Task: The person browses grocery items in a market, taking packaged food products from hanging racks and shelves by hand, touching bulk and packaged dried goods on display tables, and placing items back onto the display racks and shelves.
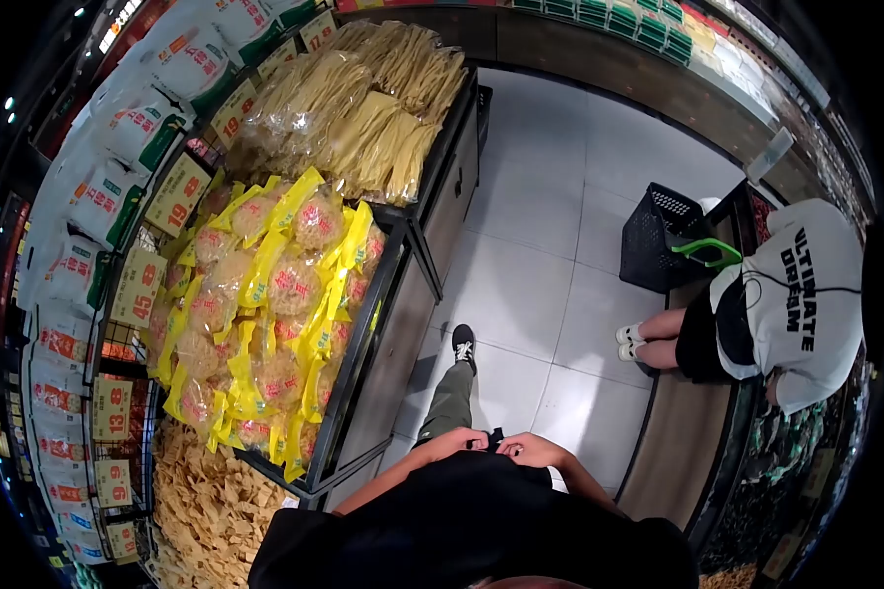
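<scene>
My left hand (457,442) is at my waist in front of my black shirt (471,510), its fingers curled closed. Close beside it, my right hand (528,449) is also closed, with fingers bent inward. A small black piece (497,438), perhaps a strap or cloth, shows between the two hands; what exactly the fingers grip is too small to make out. Below the hands, one leg in green trousers (450,401) steps forward in a black shoe (464,346).
On the left, a black-framed stand (363,368) carries yellow-trimmed bags (290,285) and packed dried sticks (363,108), beside price signs (138,285). Grey tiles (521,265) run ahead. To the right, a person in a white shirt (805,294) stands near a black basket (653,236) with a green handle.
</scene>
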{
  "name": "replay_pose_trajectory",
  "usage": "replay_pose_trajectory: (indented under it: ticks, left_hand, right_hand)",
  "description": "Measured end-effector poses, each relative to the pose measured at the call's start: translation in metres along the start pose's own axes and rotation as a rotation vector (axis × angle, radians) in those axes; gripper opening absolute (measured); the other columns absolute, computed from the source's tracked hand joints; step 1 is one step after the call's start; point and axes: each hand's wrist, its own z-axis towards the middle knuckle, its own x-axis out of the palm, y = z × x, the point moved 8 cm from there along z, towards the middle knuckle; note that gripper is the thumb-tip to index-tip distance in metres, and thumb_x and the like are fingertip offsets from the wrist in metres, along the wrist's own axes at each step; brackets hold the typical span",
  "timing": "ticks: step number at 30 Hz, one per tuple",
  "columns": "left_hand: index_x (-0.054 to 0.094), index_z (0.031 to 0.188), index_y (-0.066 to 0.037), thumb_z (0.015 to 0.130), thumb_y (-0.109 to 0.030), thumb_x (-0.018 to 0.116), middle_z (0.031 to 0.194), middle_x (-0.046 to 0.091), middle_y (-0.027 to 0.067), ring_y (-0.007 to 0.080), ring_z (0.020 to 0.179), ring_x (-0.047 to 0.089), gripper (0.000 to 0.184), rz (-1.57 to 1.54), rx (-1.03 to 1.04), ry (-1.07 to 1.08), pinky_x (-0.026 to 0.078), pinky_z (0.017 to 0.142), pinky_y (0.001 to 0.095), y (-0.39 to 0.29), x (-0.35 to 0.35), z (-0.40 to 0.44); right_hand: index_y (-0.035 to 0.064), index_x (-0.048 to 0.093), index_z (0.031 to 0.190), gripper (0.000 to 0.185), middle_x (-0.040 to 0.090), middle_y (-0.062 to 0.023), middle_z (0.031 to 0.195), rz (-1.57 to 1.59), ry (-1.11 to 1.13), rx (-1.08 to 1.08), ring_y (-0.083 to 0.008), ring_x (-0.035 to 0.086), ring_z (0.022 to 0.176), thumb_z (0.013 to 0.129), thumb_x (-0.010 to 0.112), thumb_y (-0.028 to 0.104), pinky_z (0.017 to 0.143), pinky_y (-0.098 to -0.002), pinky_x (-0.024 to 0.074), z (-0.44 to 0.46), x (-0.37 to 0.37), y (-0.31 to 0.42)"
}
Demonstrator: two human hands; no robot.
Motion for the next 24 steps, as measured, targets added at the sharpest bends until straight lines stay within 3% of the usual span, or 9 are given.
replay_pose_trajectory:
  ticks: [3,4,5,9,12,15,17,19,24]
  left_hand:
    - [0.053,0.085,-0.005,0.086,-0.013,0.057,0.077,0.047,-0.0024,0.0074,0.073,0.042,0.010,-0.058,0.007,0.065,0.035,0.063,0.0240,-0.024,-0.049,0.063]
    - [0.054,0.084,-0.004,0.085,-0.013,0.058,0.074,0.049,-0.0008,0.0089,0.070,0.043,0.010,0.073,0.050,0.095,0.036,0.062,0.0256,-0.036,-0.070,0.086]
    - [0.055,0.084,-0.003,0.083,-0.013,0.059,0.071,0.051,0.0009,0.0103,0.067,0.044,0.011,0.198,0.086,0.121,0.038,0.061,0.0271,-0.049,-0.089,0.106]
    - [0.055,0.080,-0.002,0.074,-0.008,0.059,0.067,0.051,0.0029,0.0132,0.065,0.043,0.009,0.394,-0.007,0.229,0.039,0.061,0.0297,-0.095,-0.163,0.185]
    - [0.053,0.081,0.000,0.075,-0.007,0.058,0.068,0.051,0.0036,0.0137,0.065,0.043,0.010,0.242,0.116,0.326,0.038,0.061,0.0303,-0.134,-0.200,0.228]
    - [0.052,0.084,-0.003,0.080,-0.005,0.055,0.076,0.052,0.0039,0.0127,0.073,0.045,0.006,0.375,0.013,0.378,0.039,0.067,0.0309,-0.159,-0.244,0.250]
    - [0.054,0.087,-0.003,0.083,-0.005,0.053,0.079,0.054,0.0025,0.0112,0.075,0.046,0.005,0.333,-0.083,0.408,0.039,0.070,0.0304,-0.172,-0.268,0.264]
    - [0.057,0.090,-0.003,0.085,-0.008,0.051,0.082,0.055,0.0003,0.0104,0.078,0.047,0.009,0.055,-0.205,0.331,0.039,0.073,0.0290,-0.173,-0.295,0.285]
    - [0.057,0.090,-0.002,0.080,-0.010,0.057,0.079,0.059,0.0036,0.0131,0.076,0.050,0.013,0.181,-0.119,0.112,0.041,0.071,0.0307,-0.195,-0.373,0.351]
  right_hand:
    - [0.0011,0.062,0.103,0.023,0.057,0.0021,0.081,0.063,-0.056,0.019,-0.0039,0.049,0.075,0.082,0.052,0.003,0.070,-0.0210,0.0402,0.014,-0.067,0.010]
    - [0.0010,0.062,0.101,0.020,0.056,0.0016,0.079,-0.118,-0.121,0.001,-0.0036,0.048,0.075,0.084,0.052,0.002,0.069,-0.0207,0.0390,0.018,-0.094,0.032]
    - [0.0007,0.062,0.100,0.019,0.057,0.0005,0.080,0.016,-0.142,-0.091,-0.0054,0.049,0.075,0.084,0.053,0.002,0.069,-0.0216,0.0405,0.022,-0.116,0.058]
    - [0.0010,0.063,0.099,0.020,0.064,-0.0032,0.089,-0.110,-0.227,0.205,-0.0088,0.056,0.085,0.080,0.062,0.008,0.076,-0.0246,0.0455,0.046,-0.212,0.071]
    - [0.0005,0.060,0.098,0.020,0.063,-0.0043,0.095,-0.261,-0.283,0.098,-0.0105,0.057,0.091,0.080,0.065,0.009,0.082,-0.0272,0.0459,0.063,-0.265,0.104]
    - [0.0019,0.057,0.104,0.026,0.062,-0.0023,0.098,0.120,-0.315,0.046,-0.0109,0.057,0.092,0.080,0.066,0.005,0.083,-0.0277,0.0454,0.089,-0.301,0.111]
    - [0.0023,0.056,0.092,0.013,0.057,0.0008,0.084,0.236,-0.343,-0.146,-0.0085,0.054,0.084,0.082,0.063,0.008,0.077,-0.0259,0.0437,0.107,-0.328,0.136]
    - [0.0026,0.056,0.090,0.010,0.056,0.0005,0.083,0.107,-0.381,-0.023,-0.0089,0.054,0.082,0.081,0.061,0.005,0.076,-0.0257,0.0429,0.124,-0.363,0.153]
    - [0.0018,0.056,0.088,0.009,0.057,-0.0042,0.081,-0.188,-0.182,-0.135,-0.0115,0.053,0.079,0.080,0.058,0.006,0.074,-0.0277,0.0434,0.172,-0.472,0.193]
